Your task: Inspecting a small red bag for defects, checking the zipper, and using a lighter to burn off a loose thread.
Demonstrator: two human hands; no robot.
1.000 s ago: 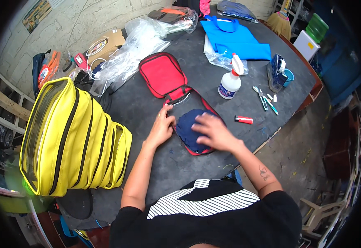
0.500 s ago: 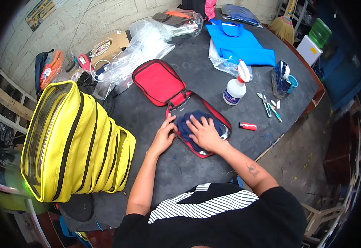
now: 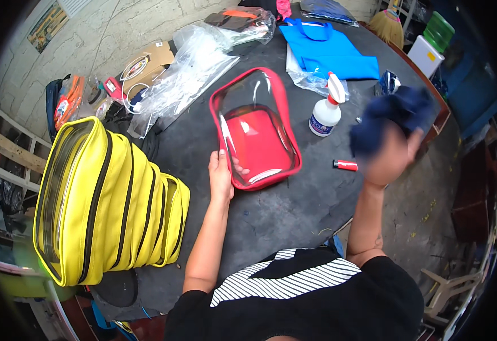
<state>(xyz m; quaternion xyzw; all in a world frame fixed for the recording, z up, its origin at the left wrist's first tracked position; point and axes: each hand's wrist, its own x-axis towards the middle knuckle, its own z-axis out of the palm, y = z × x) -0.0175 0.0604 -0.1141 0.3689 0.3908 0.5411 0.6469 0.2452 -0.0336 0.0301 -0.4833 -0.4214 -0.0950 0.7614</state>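
A red bag with a clear plastic front (image 3: 258, 139) stands tilted in the middle of the dark table. My left hand (image 3: 221, 177) grips its near left edge, and the fingertips show through the clear plastic. Out to the right, my right hand (image 3: 386, 163) is raised and smeared by motion. It holds a bunched dark blue cloth (image 3: 393, 116), which covers most of its fingers. Between the bag and that hand stands a white spray bottle (image 3: 324, 116) with a red collar. A small red and black cylinder (image 3: 345, 165) lies beside my right hand.
Several yellow bags with black zippers (image 3: 109, 204) are nested in a row at the left. Clear plastic sheeting (image 3: 194, 65), a cardboard box (image 3: 156, 59) and a blue tote bag (image 3: 329, 54) lie toward the back. The table's right edge drops to the floor.
The red bag has been closed and lifted into a tilt, its clear side now facing me. My right hand has left it, carrying the cloth up and to the right.
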